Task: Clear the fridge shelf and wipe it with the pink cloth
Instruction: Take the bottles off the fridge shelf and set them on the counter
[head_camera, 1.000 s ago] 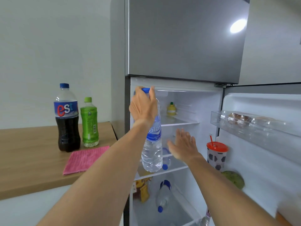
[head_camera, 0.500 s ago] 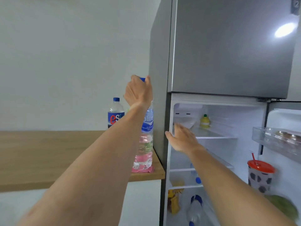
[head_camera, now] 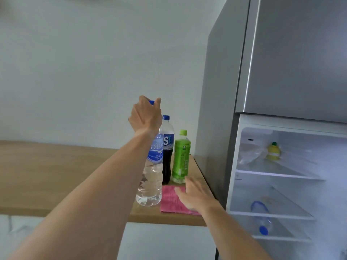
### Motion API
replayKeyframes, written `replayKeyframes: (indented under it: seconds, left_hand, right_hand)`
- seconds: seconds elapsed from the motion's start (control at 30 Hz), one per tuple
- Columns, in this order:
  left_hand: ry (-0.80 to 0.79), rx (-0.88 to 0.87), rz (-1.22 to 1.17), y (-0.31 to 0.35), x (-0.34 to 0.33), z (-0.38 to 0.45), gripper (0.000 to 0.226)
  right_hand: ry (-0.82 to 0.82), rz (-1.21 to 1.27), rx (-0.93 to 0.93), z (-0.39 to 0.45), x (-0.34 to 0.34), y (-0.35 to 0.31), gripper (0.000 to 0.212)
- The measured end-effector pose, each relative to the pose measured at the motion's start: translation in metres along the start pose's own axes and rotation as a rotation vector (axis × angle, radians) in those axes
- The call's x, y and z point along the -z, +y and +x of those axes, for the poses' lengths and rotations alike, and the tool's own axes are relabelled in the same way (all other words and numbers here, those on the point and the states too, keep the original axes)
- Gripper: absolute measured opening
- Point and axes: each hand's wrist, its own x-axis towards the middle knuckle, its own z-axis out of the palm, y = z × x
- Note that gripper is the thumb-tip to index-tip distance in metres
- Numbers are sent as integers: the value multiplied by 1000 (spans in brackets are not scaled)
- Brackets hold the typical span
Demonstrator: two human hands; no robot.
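My left hand (head_camera: 145,115) grips the cap end of a clear water bottle (head_camera: 151,181), which stands upright at or just above the wooden counter (head_camera: 56,175). Lying flat by the counter's right end is the pink cloth (head_camera: 170,201); my right hand (head_camera: 195,196) is spread open over its right part, touching or nearly so. The open fridge is on the right, with a glass shelf (head_camera: 277,175) holding a small yellow bottle (head_camera: 273,152) and a clear bag-like item (head_camera: 250,153).
A dark cola bottle (head_camera: 167,147) and a green drink bottle (head_camera: 181,158) stand on the counter behind the cloth. A lower fridge shelf (head_camera: 272,215) carries a water bottle lying on its side (head_camera: 262,218). The grey freezer door (head_camera: 300,53) is shut above.
My left hand carried the water bottle from the fridge over to the counter, left of the cloth. My right hand left the fridge and came down onto the pink cloth. The view swung left.
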Motion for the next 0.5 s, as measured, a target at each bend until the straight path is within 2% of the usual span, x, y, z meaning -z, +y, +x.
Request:
replayKeyframes:
  seconds: [0.2,0.33,0.5]
  left_hand:
    - [41,-23,77,-22,3,22,37]
    - [96,-89,148,-42,1,31,40]
    - [85,-151,209,-53,-4,28,45]
  right_hand:
    - [-139,-94,-50,18,-44,-11,81]
    - [-180,-145,-69,34,-50,-11,86]
    - [-233,-163,-74,43,-50,-11,97]
